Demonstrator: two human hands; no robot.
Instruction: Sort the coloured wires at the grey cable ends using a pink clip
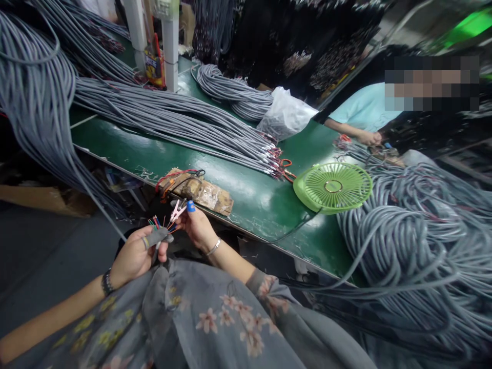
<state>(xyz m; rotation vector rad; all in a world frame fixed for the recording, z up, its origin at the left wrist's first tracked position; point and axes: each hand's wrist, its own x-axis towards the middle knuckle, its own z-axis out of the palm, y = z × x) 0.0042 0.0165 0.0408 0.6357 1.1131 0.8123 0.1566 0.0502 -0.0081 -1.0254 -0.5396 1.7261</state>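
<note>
My left hand [136,252] is closed around the end of a grey cable [160,234], just below the green table edge. Several thin coloured wires [158,222] fan out from the cable's stripped tip. My right hand [196,225] pinches a small pink-handled clip tool [177,209] against those wires; a blue cap covers one fingertip. Both hands hover over my lap, which is draped in grey floral cloth.
A green table [246,195] carries long bundles of grey cables [172,123], a taped wooden block with red wires [200,190], a green fan [332,186] and a white plastic bag [286,115]. More cable coils [415,230] pile at right. Another person in a light blue top [361,110] works at the far side.
</note>
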